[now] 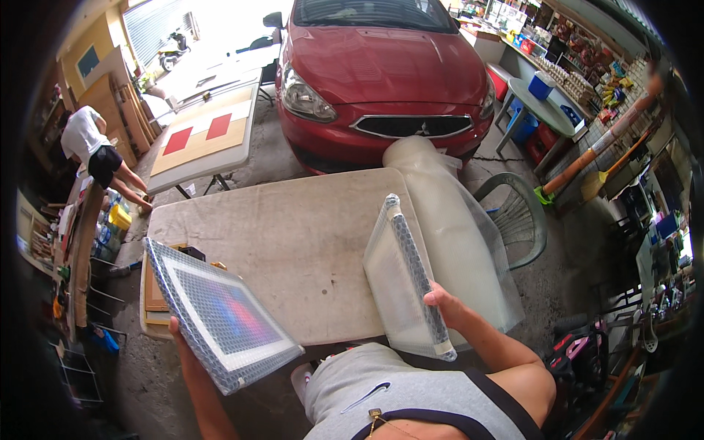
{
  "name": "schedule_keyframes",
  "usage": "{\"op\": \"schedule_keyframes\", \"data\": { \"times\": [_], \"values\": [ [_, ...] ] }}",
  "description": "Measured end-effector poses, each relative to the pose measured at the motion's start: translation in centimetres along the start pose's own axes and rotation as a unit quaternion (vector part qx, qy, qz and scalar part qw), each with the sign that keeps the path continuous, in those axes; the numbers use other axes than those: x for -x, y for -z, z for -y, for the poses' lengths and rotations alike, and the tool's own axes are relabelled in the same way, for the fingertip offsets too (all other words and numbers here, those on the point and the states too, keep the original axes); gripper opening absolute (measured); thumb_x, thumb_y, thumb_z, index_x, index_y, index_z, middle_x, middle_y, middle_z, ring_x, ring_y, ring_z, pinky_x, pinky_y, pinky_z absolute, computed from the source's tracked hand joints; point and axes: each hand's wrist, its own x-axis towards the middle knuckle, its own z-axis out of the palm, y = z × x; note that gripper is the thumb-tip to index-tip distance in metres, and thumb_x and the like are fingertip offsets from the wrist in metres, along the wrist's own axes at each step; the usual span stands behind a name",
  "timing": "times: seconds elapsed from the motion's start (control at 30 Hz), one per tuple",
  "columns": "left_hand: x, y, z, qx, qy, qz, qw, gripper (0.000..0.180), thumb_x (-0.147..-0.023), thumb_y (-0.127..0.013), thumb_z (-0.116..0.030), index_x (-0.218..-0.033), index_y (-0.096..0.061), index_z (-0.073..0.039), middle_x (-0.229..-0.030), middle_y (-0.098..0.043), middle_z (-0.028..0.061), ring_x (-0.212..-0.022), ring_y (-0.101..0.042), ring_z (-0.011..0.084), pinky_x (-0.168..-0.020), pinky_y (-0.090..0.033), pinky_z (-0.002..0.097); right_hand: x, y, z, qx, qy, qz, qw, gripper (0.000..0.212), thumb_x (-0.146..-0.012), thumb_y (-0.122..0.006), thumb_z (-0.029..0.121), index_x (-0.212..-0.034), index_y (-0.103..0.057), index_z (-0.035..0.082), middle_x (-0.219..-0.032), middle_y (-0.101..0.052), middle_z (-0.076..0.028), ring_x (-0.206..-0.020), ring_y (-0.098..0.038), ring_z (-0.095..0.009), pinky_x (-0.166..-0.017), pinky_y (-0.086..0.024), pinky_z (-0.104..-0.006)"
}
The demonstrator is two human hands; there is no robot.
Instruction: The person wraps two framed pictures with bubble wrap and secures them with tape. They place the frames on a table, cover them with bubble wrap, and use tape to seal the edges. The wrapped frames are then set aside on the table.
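My left hand (178, 339) is closed on the outer edge of a bubble-wrapped picture frame (227, 308). A white mat and a blurred blue, purple and red picture show through its wrap. In my right hand (443, 302), a second bubble-wrapped picture frame (396, 282) stands nearly on edge, gripped along its right side. Pale tape marks its corners. Both frames are tilted above the near part of a folding table (293, 220), apart from each other. Partly hidden behind the left one, a brown wooden frame (154, 293) and a small dark object lie on the table.
A large roll of clear wrap (447, 220) leans along the table's right side, beside a green plastic chair (524, 220). Beyond stands a red car (381, 81). Another table (235, 143) with boards is at the far left, near a bending person (92, 139). Cluttered shelves line the right.
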Motion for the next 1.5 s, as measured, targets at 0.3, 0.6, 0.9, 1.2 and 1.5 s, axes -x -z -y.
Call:
{"op": "schedule_keyframes", "data": {
  "times": [0.3,0.6,0.9,1.2,1.5],
  "values": [
    [0.2,0.0,-0.2,-0.004,-0.009,0.005,1.000,0.085,-0.073,-0.063,-0.060,-0.131,-0.041,-0.002,-0.119,-0.052,0.0164,-0.105,-0.054,0.0301,-0.087,-0.048,0.0443,0.8,-0.3,0.9,0.011,0.010,0.007,1.000,0.111,-0.062,-0.072,0.051,-0.143,-0.019,-0.001,-0.131,-0.039,-0.017,-0.121,-0.042,-0.026,-0.101,-0.037,-0.0368],
    [-0.9,-0.1,-0.2,-0.017,-0.013,0.014,1.000,0.085,-0.073,-0.063,-0.060,-0.131,-0.041,-0.002,-0.119,-0.052,0.0163,-0.105,-0.054,0.0301,-0.086,-0.048,0.0441,1.2,0.4,1.0,0.000,0.011,0.012,1.000,0.102,-0.065,-0.070,0.049,-0.142,-0.023,0.000,-0.128,-0.044,-0.013,-0.119,-0.045,-0.021,-0.100,-0.038,-0.0341],
    [-1.4,1.0,-0.5,-0.032,-0.021,0.041,0.998,0.084,-0.073,-0.062,-0.060,-0.130,-0.042,-0.002,-0.118,-0.052,0.0162,-0.104,-0.054,0.0300,-0.086,-0.048,0.0439,2.1,0.9,1.2,-0.001,0.005,-0.013,1.000,0.089,-0.071,-0.065,0.048,-0.139,-0.032,0.001,-0.120,-0.051,-0.013,-0.107,-0.054,-0.022,-0.090,-0.047,-0.0345],
    [1.1,3.4,-1.3,-0.053,-0.032,0.094,0.994,0.084,-0.073,-0.062,-0.061,-0.130,-0.042,-0.002,-0.118,-0.052,0.0161,-0.104,-0.054,0.0300,-0.085,-0.048,0.0438,3.9,-0.4,0.6,-0.071,0.079,-0.086,0.991,0.068,-0.079,-0.062,0.043,-0.129,-0.048,0.000,-0.113,-0.059,-0.014,-0.097,-0.061,-0.021,-0.085,-0.049,-0.0320],
    [11.1,7.0,-3.2,-0.108,0.022,0.123,0.986,0.088,-0.066,-0.072,-0.039,-0.136,-0.035,0.001,-0.124,-0.048,0.0167,-0.116,-0.049,0.0291,-0.092,-0.045,0.0406,6.6,-5.0,-2.3,0.034,0.141,-0.047,0.988,0.080,-0.072,-0.070,0.026,-0.139,-0.033,0.003,-0.111,-0.049,-0.008,-0.103,-0.051,-0.015,-0.087,-0.045,-0.0301]
  ]
}}
